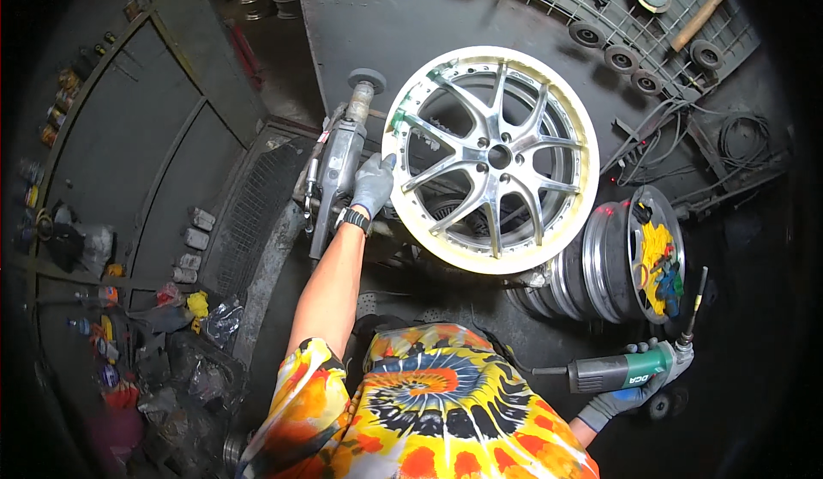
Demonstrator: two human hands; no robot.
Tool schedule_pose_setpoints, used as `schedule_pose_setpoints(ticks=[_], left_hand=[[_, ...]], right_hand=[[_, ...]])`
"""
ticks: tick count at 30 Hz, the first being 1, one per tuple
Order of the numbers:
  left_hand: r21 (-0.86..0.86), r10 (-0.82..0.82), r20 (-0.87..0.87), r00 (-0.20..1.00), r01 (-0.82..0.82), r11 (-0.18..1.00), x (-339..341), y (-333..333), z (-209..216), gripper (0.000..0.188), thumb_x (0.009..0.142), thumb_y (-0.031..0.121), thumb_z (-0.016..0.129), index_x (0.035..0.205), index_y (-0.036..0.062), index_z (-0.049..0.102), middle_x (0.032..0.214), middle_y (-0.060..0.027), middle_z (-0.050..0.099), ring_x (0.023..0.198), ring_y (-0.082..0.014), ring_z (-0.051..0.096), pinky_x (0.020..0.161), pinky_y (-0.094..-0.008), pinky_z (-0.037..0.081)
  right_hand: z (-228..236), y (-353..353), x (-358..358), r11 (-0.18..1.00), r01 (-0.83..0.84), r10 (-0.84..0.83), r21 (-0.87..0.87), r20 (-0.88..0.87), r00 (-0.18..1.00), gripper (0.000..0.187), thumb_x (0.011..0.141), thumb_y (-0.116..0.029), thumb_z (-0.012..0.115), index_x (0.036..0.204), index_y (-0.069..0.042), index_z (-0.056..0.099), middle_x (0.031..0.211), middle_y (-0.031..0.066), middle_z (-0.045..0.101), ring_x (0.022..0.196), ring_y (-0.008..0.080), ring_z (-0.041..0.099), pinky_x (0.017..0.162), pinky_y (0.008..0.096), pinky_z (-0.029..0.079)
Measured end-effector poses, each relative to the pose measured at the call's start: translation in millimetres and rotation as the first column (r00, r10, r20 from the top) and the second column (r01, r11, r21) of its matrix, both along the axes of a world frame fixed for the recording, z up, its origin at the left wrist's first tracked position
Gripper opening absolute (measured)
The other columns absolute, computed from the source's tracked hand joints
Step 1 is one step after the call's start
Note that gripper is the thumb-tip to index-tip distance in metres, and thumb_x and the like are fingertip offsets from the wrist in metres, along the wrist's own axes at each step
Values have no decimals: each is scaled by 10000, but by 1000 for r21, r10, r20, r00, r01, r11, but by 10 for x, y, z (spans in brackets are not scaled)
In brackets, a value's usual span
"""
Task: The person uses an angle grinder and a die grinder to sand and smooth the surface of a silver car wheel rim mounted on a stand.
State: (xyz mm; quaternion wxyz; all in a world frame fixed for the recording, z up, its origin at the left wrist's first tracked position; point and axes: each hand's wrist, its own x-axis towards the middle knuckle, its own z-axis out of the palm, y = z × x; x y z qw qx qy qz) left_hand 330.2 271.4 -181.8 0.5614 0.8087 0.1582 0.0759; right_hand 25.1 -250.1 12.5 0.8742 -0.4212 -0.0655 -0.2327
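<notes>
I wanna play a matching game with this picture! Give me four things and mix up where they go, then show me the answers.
Things:
1. left hand
2. right hand
3. wooden handle
4. yellow bundle

Places:
A. inside another wheel, at the right
B. at the left edge of the big spoked wheel
C. high up, at the picture's upper right
D. around the green-and-grey power tool

Right pairs: 1-B, 2-D, 3-C, 4-A
</notes>
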Motion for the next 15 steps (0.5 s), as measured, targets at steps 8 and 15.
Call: schedule_pose_setpoints(ticks=[8, 15], left_hand=[[85, 41, -42, 998, -37, 996, -232, -101, 199, 441, 1033, 388, 542, 1152, -18, 667, 1054, -304, 703, 1022, -448, 681, 878, -493, 515], [39, 147, 17, 989, -148, 988, -615, -339, -262, 408, 1048, 361, 550, 1141, -19, 666, 1068, -263, 711, 979, -399, 682, 854, -439, 526]], right_hand=[[64, -316, 419, 997, -66, 66, 29, -10, 998, 690, 989, -384, 661, 1450, 61, 404, 1184, 212, 604, 1070, 317, 620, 1001, 440, 525], [-119, -641, 492, 995, -69, 70, 69, -17, 997, 699, 1000, -399, 639, 1456, 71, 393, 1219, 212, 588, 1097, 320, 607, 1022, 437, 506]])
